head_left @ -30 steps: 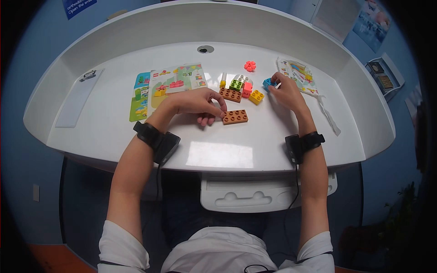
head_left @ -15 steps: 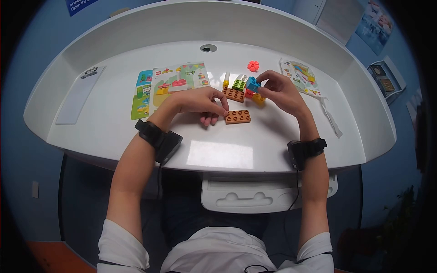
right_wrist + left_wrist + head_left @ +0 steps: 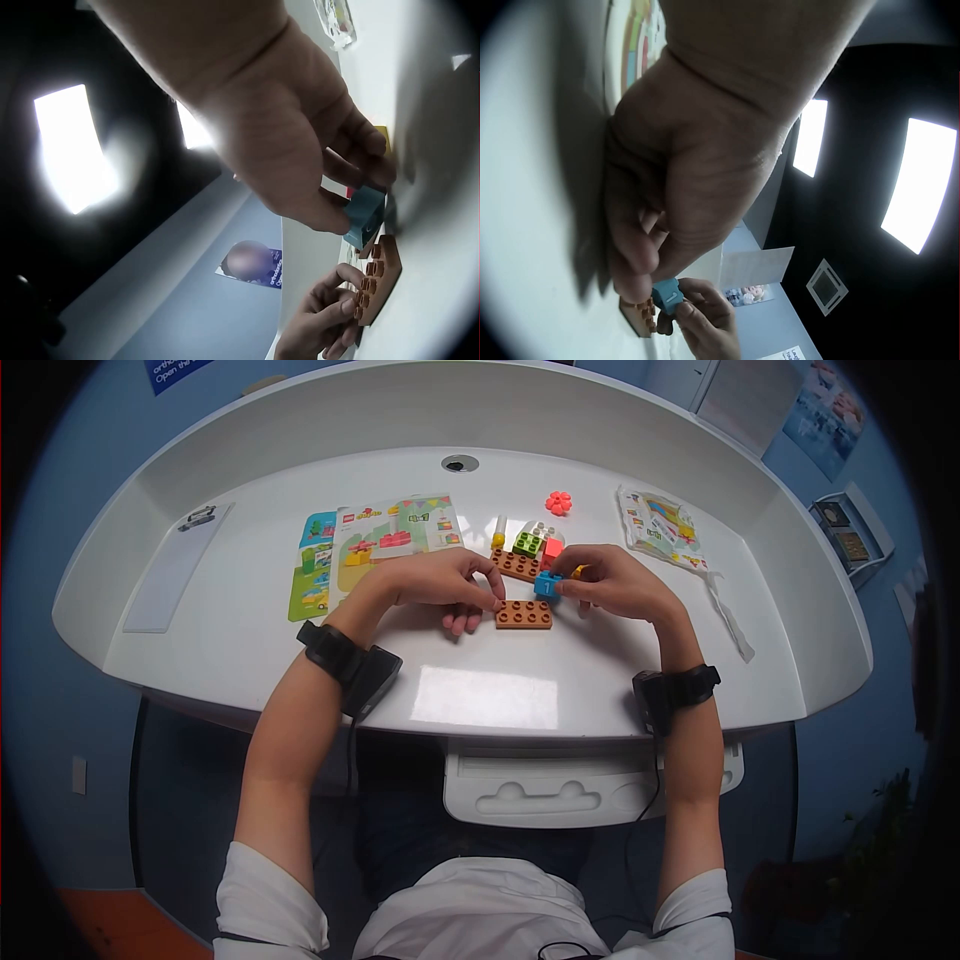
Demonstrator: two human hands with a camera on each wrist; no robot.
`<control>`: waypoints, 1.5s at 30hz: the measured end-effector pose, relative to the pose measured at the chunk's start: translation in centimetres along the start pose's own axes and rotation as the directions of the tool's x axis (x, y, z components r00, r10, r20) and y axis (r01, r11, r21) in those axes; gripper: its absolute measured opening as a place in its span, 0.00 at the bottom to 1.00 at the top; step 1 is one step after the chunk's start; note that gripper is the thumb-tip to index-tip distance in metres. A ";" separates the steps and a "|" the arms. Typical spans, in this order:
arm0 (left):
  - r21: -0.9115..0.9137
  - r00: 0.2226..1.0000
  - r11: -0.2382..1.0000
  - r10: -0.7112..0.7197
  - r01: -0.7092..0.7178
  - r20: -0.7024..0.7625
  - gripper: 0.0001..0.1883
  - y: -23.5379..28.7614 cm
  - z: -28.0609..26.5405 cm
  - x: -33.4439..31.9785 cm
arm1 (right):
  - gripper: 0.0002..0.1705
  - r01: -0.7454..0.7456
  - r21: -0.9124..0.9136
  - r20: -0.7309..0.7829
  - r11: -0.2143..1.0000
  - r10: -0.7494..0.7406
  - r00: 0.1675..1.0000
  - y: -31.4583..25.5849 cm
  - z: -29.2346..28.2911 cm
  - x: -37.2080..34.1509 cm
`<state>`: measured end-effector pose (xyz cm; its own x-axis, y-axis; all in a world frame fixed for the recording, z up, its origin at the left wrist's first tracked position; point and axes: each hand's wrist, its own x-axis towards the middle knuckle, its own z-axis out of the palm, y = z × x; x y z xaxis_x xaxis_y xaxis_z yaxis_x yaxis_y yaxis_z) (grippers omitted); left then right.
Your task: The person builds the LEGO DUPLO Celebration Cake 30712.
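My right hand (image 3: 615, 585) pinches a blue toy brick (image 3: 546, 584) between thumb and fingers. A white 1 shows on that brick's side in the left wrist view. It is held close over the right back corner of an orange-brown eight-stud brick (image 3: 523, 618). At the left end of this studded brick, my left hand (image 3: 440, 585) grips it with thumb and forefinger, its other fingers curled near the tabletop. Just behind lie a second brown brick (image 3: 514, 565), a green brick (image 3: 527, 544) and a coral brick (image 3: 552, 550). A yellow brick (image 3: 383, 138) is mostly hidden behind my right hand.
A coral flower piece (image 3: 558, 503) lies farther back, and a white-and-yellow piece (image 3: 499, 535) stands left of the green brick. Instruction booklets (image 3: 395, 532) lie left, a clipboard (image 3: 178, 570) farther left. An opened plastic bag (image 3: 660, 530) lies right. A raised wall (image 3: 300, 432) rings the desk.
My right hand has picked up the blue brick from the right and brought it left and nearer, to the brown brick. The left hand has stayed at the brown brick's end.
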<state>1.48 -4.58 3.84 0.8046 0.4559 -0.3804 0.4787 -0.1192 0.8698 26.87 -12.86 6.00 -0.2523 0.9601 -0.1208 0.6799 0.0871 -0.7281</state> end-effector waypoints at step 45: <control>-0.095 0.998 0.994 0.055 -0.051 0.042 0.21 -0.7 -0.6 0.2 | 0.23 0.142 -0.124 0.194 0.982 -0.116 0.974 -1.5 2.5 -0.2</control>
<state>1.08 -3.92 3.36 0.8440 0.4108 -0.3448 0.4015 -0.0575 0.9141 24.21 -13.85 5.47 -0.4583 0.8736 -0.1636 0.7174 0.2549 -0.6484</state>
